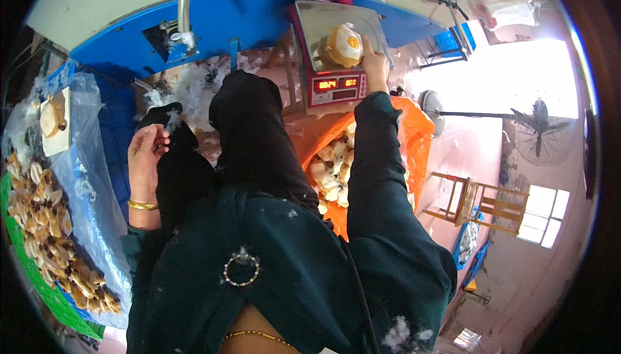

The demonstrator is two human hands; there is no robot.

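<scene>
Our right grip point(375, 66) is at the edge of the plush toy point(346, 47) on the scale point(332, 95), hold unclear; our left grip point(143, 154) curls, contents unclear. Probably light, squashy: we'd cup its sides.

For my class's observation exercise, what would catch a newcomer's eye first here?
Probably the red scale at top centre, digits glowing, where the right hand touches a round tan-and-white piece. Next, the orange bag of pale pieces below the scale and the brown-and-white heap at far left.
</scene>
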